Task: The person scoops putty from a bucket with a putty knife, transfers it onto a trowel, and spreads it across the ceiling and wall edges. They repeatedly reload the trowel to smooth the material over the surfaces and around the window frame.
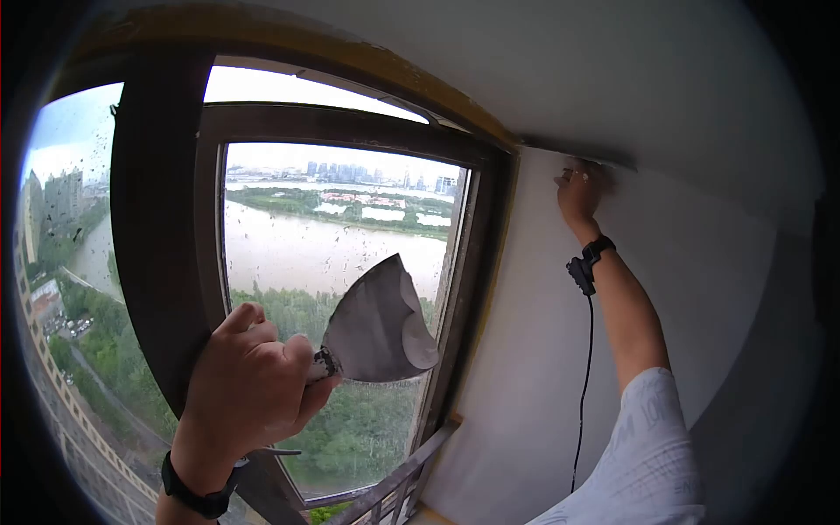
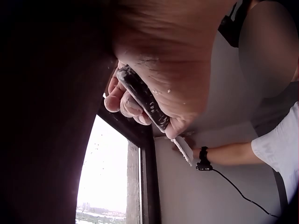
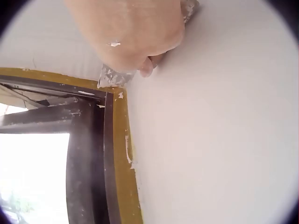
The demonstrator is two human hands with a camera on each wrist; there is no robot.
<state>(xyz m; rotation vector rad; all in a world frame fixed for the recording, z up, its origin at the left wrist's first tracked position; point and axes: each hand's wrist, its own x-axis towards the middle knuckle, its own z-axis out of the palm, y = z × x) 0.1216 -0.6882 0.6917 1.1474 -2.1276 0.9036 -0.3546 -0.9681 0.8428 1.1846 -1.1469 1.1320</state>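
Observation:
In the head view my left hand (image 1: 249,381) grips a putty knife (image 1: 372,328) by its handle, the broad blade held up in front of the window. White filler lies along the blade's right edge. The left wrist view shows fingers curled round the knife's dark, spattered handle (image 2: 140,95). High on the right, my right hand (image 1: 582,192) holds a wide plastering trowel (image 3: 112,78) up where the white wall (image 1: 542,289) meets the ceiling. One end of its smeared blade reaches the window corner; the hand hides the middle and the grip.
A dark window frame (image 1: 350,129) stands at the left, with yellow tape (image 3: 122,154) along its edge. A metal railing (image 1: 394,481) crosses the lower window. From the right wrist camera a black cable (image 1: 584,394) hangs down beside the wall. White filler spots mark the tape.

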